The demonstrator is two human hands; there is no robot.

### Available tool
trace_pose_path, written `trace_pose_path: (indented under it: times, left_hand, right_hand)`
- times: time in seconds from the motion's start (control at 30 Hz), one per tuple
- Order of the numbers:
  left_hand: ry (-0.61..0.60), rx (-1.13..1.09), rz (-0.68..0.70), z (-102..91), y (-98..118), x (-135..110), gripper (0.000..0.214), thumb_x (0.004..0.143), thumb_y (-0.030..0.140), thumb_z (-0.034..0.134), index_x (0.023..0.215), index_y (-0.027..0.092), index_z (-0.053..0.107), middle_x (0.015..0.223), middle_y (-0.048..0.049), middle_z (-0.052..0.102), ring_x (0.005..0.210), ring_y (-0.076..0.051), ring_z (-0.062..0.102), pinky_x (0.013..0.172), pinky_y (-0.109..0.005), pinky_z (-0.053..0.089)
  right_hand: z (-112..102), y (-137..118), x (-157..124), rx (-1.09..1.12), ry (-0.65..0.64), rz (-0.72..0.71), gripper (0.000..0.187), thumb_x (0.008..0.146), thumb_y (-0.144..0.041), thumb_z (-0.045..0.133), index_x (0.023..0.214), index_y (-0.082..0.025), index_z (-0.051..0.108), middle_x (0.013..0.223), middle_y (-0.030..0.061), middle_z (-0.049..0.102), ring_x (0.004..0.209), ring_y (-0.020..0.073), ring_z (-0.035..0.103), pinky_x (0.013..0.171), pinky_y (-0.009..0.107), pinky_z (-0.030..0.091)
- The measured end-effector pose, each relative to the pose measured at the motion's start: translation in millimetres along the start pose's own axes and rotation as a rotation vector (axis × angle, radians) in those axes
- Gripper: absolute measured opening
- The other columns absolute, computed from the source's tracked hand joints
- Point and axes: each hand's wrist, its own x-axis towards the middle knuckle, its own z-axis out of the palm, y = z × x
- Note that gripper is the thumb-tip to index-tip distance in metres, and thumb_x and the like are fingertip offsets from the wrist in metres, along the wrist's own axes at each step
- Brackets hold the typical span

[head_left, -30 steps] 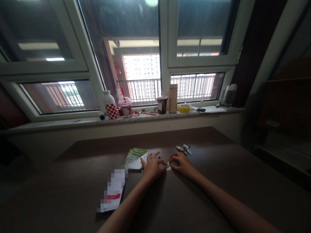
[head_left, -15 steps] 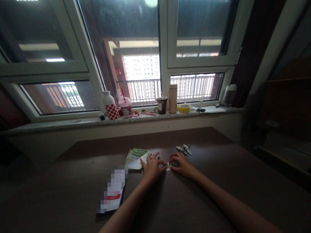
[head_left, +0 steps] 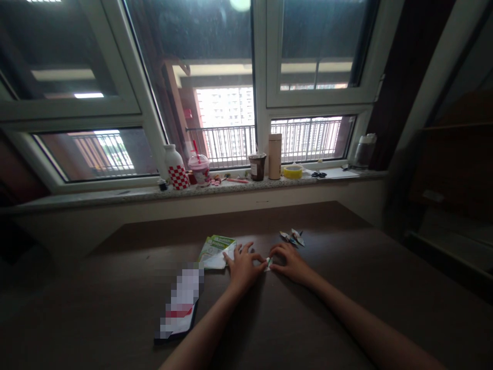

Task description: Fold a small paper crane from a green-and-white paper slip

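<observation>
On the dark wooden table (head_left: 115,267), my left hand (head_left: 243,266) and my right hand (head_left: 289,262) meet over a small folded piece of white and green paper (head_left: 268,263). Both hands pinch it between fingertips and press it against the table. The other fingers of my left hand are spread flat. A stack of green and white paper sheets (head_left: 214,251) lies just left of my left hand. Small folded paper figures (head_left: 292,238) sit just beyond my right hand.
A phone with a blurred screen (head_left: 178,306) lies at the left of my left forearm. The windowsill (head_left: 115,194) holds a checked bottle (head_left: 175,167), a pink drink cup (head_left: 200,170), a dark cup (head_left: 257,166), a tall flask (head_left: 275,156), a yellow tape roll (head_left: 292,171) and scissors (head_left: 318,174).
The hands stay in place on the small paper; the fingertips shift slightly closer over it. Nothing else has moved.
</observation>
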Motion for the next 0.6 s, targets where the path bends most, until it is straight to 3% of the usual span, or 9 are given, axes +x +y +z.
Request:
trace_pose_path:
  times: [0.1, 0.2, 0.3, 0.6]
  left_hand:
    - [-0.003, -0.004, 0.006, -0.4, 1.7, -0.7, 0.011, 0.08, 0.045, 0.068, 0.083, 0.039, 0.077, 0.145, 0.0046, 0.052, 0.142, -0.035, 0.031, 0.108, -0.079, 0.001]
    - [-0.004, -0.01, 0.016, 0.0, 1.2, -0.5, 0.009, 0.08, 0.043, 0.069, 0.082, 0.039, 0.076, 0.145, 0.0068, 0.053, 0.142, -0.035, 0.031, 0.108, -0.079, 0.001]
    - [-0.019, -0.022, 0.016, 2.0, -0.5, 0.0, 0.009, 0.08, 0.043, 0.068, 0.084, 0.041, 0.076, 0.145, 0.0085, 0.052, 0.143, -0.035, 0.03, 0.107, -0.08, 0.001]
    - [0.02, -0.024, 0.038, 3.3, 2.7, -3.6, 0.01, 0.08, 0.043, 0.068, 0.082, 0.037, 0.076, 0.144, 0.0064, 0.054, 0.142, -0.035, 0.03, 0.108, -0.079, -0.004]
  right_hand:
    - [1.1, 6.3, 1.9, 0.061, 0.043, 0.019, 0.026, 0.078, -0.029, 0.073, 0.103, -0.024, 0.071, 0.115, 0.0069, 0.065, 0.114, 0.0245, 0.055, 0.103, 0.04, 0.04]
    - [1.6, 9.6, 4.1, 0.08, 0.083, 0.048, 0.015, 0.085, -0.029, 0.065, 0.094, -0.021, 0.073, 0.107, 0.0076, 0.067, 0.109, 0.023, 0.058, 0.102, 0.039, 0.041]
    - [2.6, 9.1, 5.2, 0.048, 0.11, 0.066, 0.009, 0.082, -0.028, 0.068, 0.084, -0.02, 0.072, 0.1, 0.0072, 0.066, 0.104, 0.0229, 0.059, 0.099, 0.038, 0.042]
    - [6.5, 2.7, 6.8, -0.037, 0.13, 0.113, 0.008, 0.077, -0.025, 0.072, 0.082, -0.02, 0.068, 0.1, 0.0059, 0.063, 0.105, 0.023, 0.057, 0.098, 0.037, 0.042]
